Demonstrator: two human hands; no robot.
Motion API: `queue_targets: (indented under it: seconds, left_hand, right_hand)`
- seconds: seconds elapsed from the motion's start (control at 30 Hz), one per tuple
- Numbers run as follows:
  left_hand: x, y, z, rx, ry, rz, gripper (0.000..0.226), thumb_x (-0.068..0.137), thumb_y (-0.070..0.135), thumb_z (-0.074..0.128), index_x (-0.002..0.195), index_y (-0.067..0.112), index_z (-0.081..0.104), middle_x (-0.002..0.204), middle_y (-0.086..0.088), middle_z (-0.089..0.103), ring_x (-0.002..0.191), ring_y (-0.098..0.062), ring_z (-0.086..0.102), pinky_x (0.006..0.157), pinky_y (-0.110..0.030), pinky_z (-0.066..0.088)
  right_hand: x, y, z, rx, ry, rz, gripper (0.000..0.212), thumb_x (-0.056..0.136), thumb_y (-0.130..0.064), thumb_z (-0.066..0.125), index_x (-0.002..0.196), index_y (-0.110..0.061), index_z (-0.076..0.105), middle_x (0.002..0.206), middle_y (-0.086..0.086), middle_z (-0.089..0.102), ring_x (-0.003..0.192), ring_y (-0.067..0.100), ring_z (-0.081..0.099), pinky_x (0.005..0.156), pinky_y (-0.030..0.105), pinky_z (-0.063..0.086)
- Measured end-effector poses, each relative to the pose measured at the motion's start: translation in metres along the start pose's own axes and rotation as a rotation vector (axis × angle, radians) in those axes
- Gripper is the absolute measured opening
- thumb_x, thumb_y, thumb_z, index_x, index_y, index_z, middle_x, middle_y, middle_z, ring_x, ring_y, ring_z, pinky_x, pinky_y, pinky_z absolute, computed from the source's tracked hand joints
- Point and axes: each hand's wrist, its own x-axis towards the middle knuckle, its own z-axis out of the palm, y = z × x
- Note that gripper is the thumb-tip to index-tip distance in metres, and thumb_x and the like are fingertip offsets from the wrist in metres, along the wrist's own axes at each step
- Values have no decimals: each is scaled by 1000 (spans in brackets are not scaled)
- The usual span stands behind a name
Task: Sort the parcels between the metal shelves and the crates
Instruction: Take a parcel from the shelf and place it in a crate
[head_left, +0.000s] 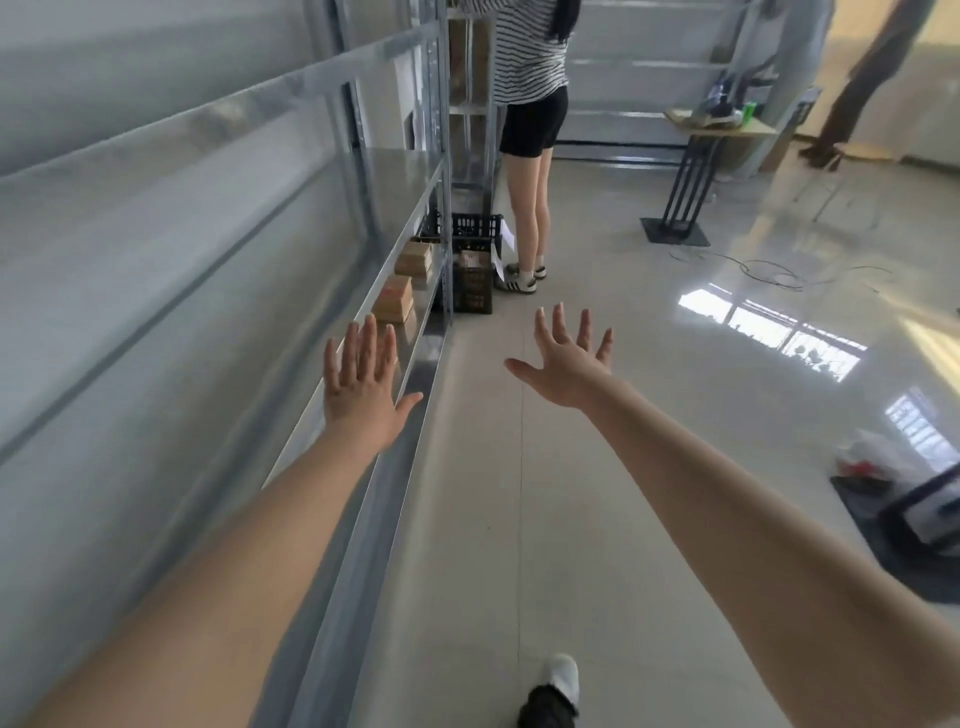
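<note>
Reaches forward with left hand (361, 379) and right hand (569, 364), fingers splayed wide, holding nothing. Finds parcels (397, 299) well ahead on the low metal shelves (395, 176), near the crates (470, 228). Risks bumping the standing person (530, 208) there, or scraping the shelf edge.

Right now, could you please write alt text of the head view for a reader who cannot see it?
The left hand and right hand reach forward, open and empty, beside metal shelves. Ahead, brown parcels lie on a low shelf, black crates stand on the floor, and another person stands by them.
</note>
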Motion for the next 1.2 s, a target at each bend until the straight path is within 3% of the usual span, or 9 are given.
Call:
queue_targets:
  seconds: [0.17, 0.43, 0.57, 0.77, 0.9, 1.03, 1.2]
  left_hand:
    - [105, 27, -5, -40, 83, -70, 90, 95, 67, 26, 153, 15, -20, 159, -12, -29, 149, -30, -22, 99, -46, -39]
    - [228, 57, 6, 40, 57, -186, 90, 94, 69, 23, 143, 18, -32, 151, -8, -40, 149, -30, -23, 99, -46, -38]
    - [279, 54, 16, 73, 41, -241, 90, 96, 67, 26, 151, 17, -25, 160, -11, -28, 149, -29, -21, 98, -45, -39]
    - [381, 40, 44, 85, 29, -377, 87, 97, 66, 22, 154, 17, -21, 160, -11, -28, 149, -29, -21, 116, -49, -18]
    - [432, 31, 73, -60, 122, -432, 93, 90, 59, 55, 157, 12, 13, 164, -16, 2, 152, -35, 6, 116, -47, -18]
    - [471, 36, 89, 10, 38, -531, 91, 94, 67, 32, 157, 15, -8, 163, -13, -16, 152, -31, -9, 119, -51, -9]
    - [487, 43, 107, 40, 12, -655, 91, 95, 65, 39, 157, 14, -5, 164, -12, -15, 152, -29, -12, 118, -46, -17]
  right_hand:
    - [108, 35, -42, -28, 27, -24, 87, 96, -69, 29, 158, -27, -15, 164, 1, -26, 147, 36, -29, 116, 64, -15]
    - [267, 61, -78, -33, 14, -124, 87, 96, -69, 32, 159, -27, -12, 164, -2, -23, 149, 33, -27, 114, 59, -18]
    - [336, 47, -88, -63, -5, -192, 87, 96, -68, 33, 159, -27, -11, 165, -2, -22, 149, 33, -26, 117, 59, -17]
    - [448, -2, -107, -173, 6, -407, 83, 98, -67, 28, 158, -28, -14, 164, 2, -25, 148, 34, -28, 117, 62, -15]
    - [510, -36, -111, -235, -18, -530, 82, 97, -68, 26, 158, -29, -13, 164, 1, -25, 148, 33, -28, 117, 62, -15]
    - [566, -53, -106, -248, -51, -609, 83, 97, -68, 27, 158, -29, -12, 164, 1, -23, 148, 34, -27, 115, 60, -17]
    - [624, -67, -82, -323, -102, -736, 80, 99, -65, 25, 159, -26, -11, 165, 2, -21, 150, 35, -24, 118, 60, -14]
